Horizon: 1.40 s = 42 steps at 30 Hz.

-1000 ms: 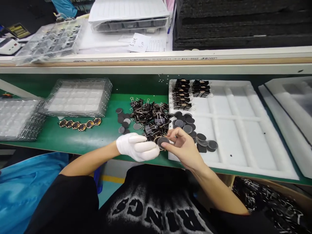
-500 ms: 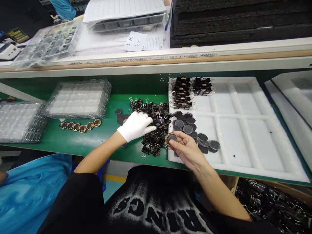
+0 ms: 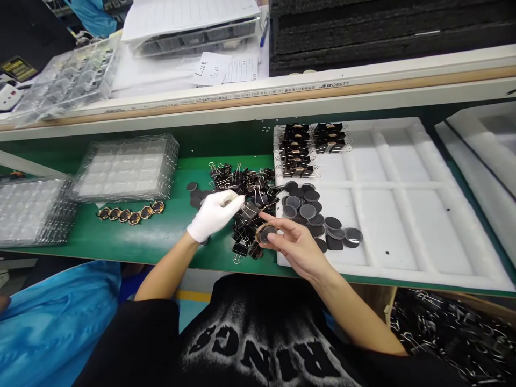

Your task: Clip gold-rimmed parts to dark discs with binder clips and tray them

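Observation:
My left hand [image 3: 215, 214], in a white glove, pinches a black binder clip [image 3: 249, 211] by its wire handle, over a heap of binder clips [image 3: 262, 194]. Just to the right my bare right hand [image 3: 292, 242] holds a round piece [image 3: 266, 233] with a black disc on it between thumb and fingers. Its index fingertip reaches close to the clip. Black discs [image 3: 308, 210] lie in a loose pile on the left part of a white foam tray [image 3: 395, 226], behind my right hand. Clipped pieces [image 3: 297, 150] stand in rows at the tray's back left.
Round gold-rimmed pieces [image 3: 134, 217] lie in a row at left, before stacked clear trays [image 3: 124, 167]. A box of binder clips [image 3: 451, 333] sits low at right. Blue cloth [image 3: 64, 317] is at lower left. A shelf edge [image 3: 242, 105] crosses behind.
My left hand has drawn back slightly from the heap and now has a clip. My right hand has moved left with the round piece, closer to the left one.

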Available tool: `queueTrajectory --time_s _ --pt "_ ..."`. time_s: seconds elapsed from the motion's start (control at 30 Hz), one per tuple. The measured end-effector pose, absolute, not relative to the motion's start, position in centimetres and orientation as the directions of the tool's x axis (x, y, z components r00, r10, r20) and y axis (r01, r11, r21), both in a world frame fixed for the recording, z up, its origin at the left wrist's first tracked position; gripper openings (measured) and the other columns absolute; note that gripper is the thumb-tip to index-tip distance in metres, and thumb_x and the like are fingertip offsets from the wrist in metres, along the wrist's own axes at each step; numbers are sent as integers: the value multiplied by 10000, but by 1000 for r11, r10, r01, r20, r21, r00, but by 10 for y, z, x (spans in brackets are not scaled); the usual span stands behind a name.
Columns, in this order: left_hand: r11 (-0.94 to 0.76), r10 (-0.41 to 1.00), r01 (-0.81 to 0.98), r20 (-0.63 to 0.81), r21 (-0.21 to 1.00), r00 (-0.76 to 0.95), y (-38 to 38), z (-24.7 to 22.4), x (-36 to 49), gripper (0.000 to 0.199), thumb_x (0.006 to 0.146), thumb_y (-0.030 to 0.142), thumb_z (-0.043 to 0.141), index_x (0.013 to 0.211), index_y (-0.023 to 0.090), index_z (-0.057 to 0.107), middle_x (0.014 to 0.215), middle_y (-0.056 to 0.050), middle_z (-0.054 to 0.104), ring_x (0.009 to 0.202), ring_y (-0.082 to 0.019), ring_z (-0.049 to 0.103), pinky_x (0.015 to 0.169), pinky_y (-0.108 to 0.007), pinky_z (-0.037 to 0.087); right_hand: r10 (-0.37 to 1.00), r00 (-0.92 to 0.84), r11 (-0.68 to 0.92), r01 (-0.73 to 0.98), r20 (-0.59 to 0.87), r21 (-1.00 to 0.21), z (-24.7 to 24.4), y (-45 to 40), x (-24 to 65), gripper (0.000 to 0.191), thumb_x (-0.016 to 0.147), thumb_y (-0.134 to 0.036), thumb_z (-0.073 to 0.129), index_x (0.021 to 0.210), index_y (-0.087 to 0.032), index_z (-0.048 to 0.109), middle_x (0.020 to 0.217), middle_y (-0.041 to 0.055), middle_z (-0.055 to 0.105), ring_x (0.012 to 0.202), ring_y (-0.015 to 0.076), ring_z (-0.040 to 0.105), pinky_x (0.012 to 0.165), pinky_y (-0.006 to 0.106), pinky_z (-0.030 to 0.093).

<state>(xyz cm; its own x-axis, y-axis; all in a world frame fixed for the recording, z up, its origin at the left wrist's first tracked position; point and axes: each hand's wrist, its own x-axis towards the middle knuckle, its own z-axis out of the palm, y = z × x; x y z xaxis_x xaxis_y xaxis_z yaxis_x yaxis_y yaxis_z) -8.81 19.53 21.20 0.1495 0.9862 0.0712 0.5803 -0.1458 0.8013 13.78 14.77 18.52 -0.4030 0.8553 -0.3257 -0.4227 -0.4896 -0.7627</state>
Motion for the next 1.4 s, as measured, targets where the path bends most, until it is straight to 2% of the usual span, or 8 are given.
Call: queueTrajectory --time_s 0.1,0.23,0.33,0.47,0.57,0.67,0.93,1.4 --pt "-184 980 561 196 807 40 180 210 -73 364 977 397 551 681 187 566 651 22 576 620 -112 503 617 -261 413 884 -393 -419 -428 -253 -801 184 150 128 264 728 -315 908 956 -259 788 1140 58 764 869 188 767 785 354 675" --pt "-300 942 708 317 639 113 170 217 -68 263 867 388 667 718 192 575 645 31 565 582 -105 492 611 -266 408 931 -345 -258 -384 -122 -886 182 154 130 229 740 -250 893 945 -272 793 976 16 774 897 174 774 840 292 646" --pt "-260 965 774 174 577 195 170 228 -73 292 745 416 754 865 196 605 642 63 549 550 -99 478 568 -251 381 930 -366 -169 -322 -42 -932 184 156 139 206 760 -217 867 948 -265 798 969 22 766 875 162 768 821 268 637" --pt "-322 906 672 11 667 423 173 236 -74 278 794 401 694 681 199 538 481 89 410 479 -83 395 517 -234 320 917 -400 -129 -264 -14 -956 188 156 148 191 782 -197 842 955 -263 793 960 25 772 821 139 749 767 238 633" --pt "-329 909 664 34 671 416 174 234 -69 313 796 391 682 629 196 502 476 81 401 473 -78 380 507 -234 307 912 -408 -153 -250 -39 -956 189 156 151 180 788 -206 839 951 -261 786 922 21 776 824 146 752 792 257 642" --pt "-255 938 683 4 684 346 174 230 -66 328 823 387 658 622 194 483 499 68 438 488 -78 399 508 -229 319 935 -344 -182 -256 -86 -949 190 155 151 190 773 -231 859 947 -246 785 1077 42 765 820 150 753 789 284 655" --pt "195 945 373 -276 907 178 159 229 -55 310 918 431 546 733 186 587 539 38 608 375 -70 450 396 -203 352 955 -26 -240 -653 -295 -718 195 161 130 222 771 -345 878 936 -269 748 1005 -6 783 985 166 748 905 314 632" --pt "278 938 250 -318 928 139 143 216 -44 308 932 449 576 782 182 612 504 48 590 340 -65 454 367 -186 357 927 -25 -321 -571 -374 -756 186 150 118 327 725 -396 902 981 -260 750 1017 11 784 884 173 723 792 332 638"
